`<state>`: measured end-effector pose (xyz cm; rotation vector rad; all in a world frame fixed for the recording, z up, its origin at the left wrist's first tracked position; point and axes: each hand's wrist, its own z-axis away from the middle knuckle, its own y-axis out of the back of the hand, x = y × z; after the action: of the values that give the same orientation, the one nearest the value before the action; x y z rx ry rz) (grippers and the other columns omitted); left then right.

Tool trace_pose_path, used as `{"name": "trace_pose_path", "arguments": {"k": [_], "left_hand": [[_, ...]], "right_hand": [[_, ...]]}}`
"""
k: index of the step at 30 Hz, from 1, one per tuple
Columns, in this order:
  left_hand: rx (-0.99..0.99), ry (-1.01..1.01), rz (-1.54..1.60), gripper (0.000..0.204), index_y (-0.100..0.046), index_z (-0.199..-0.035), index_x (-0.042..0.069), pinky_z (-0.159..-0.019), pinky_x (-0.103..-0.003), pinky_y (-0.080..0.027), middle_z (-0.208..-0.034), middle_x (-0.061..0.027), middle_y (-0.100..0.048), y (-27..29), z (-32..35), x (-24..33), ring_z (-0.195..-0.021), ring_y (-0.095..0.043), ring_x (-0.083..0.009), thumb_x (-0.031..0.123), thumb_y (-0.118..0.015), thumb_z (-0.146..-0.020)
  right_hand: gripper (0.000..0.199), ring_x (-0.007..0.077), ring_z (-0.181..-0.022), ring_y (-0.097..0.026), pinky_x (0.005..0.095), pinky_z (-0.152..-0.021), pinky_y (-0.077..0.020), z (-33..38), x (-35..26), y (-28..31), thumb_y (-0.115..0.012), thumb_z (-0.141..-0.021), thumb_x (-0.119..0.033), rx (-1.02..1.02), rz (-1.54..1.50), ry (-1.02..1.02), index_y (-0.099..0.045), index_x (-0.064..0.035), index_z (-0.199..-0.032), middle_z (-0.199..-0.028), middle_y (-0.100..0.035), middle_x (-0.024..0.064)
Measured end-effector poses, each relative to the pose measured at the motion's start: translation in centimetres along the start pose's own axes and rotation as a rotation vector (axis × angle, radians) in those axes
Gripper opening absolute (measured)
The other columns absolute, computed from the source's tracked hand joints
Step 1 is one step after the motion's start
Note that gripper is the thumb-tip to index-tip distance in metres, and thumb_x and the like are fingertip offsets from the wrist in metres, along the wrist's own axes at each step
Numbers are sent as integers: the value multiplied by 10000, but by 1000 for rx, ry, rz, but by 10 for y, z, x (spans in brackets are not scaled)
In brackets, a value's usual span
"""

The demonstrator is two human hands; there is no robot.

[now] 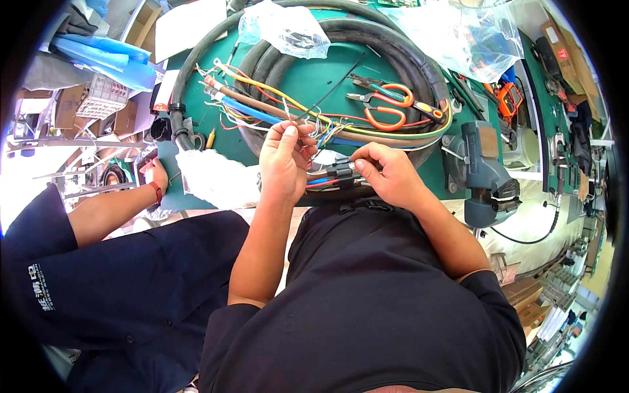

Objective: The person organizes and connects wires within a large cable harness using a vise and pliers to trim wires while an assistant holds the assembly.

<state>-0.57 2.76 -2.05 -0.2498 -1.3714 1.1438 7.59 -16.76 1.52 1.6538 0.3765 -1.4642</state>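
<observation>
Coloured wires (308,134) fan out at the frame's centre, where I see my left hand (283,164) pinching a few thin strands between fingertips. My right hand (386,173) is closed around the black connector (342,171) just beside it, over the green table (308,82); orange-handled scissors (388,108) lie above, a grey vise (483,173) right.

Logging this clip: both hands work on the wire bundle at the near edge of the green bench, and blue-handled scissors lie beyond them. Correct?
One slip: the scissors have orange handles, not blue, as the head view shows. The left hand and right hand do work on the wire bundle at the green bench edge.
</observation>
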Motion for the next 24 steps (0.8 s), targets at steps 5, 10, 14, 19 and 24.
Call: {"name": "trace_pose_path", "arguments": {"k": [5,10,14,19,24], "left_hand": [[1,6,7,67,-540,-1046,82,-758,-307,-542,-961,-80,-648,1,0,0,-819,-624,-146,116,-531,-988],[8,-1,-3,71,-539,-1047,82,-760,-309,-545,-961,-74,-644,0,1,-1,-826,-627,-149,117,-539,-986],[13,1,8,69,-540,-1047,84,-765,-310,-544,-963,-69,-643,-1,0,-1,-823,-626,-149,110,-544,-983],[11,-2,13,73,-541,-1049,88,-770,-313,-541,-964,-59,-641,-2,-1,-2,-832,-622,-148,106,-552,-979],[4,-5,11,74,-546,-1048,91,-774,-320,-541,-960,-51,-637,-1,-2,-3,-848,-618,-144,106,-557,-977]], "right_hand": [[159,148,-765,-624,300,-722,-520,6,2,-4,-604,-930,-113,1,25,7,-635,24,-1005,-842,-657,85],[162,164,-762,-631,309,-720,-520,8,5,-5,-599,-930,-116,-7,47,8,-635,23,-1006,-852,-657,96],[148,246,-744,-635,348,-689,-503,9,7,-8,-605,-918,-127,11,15,19,-630,8,-972,-834,-650,138],[145,298,-752,-638,374,-684,-497,10,9,-10,-606,-912,-141,13,20,36,-626,-5,-956,-833,-650,157],[146,300,-767,-634,379,-691,-497,11,10,-10,-603,-914,-148,18,34,45,-626,-9,-954,-842,-649,154]]}}
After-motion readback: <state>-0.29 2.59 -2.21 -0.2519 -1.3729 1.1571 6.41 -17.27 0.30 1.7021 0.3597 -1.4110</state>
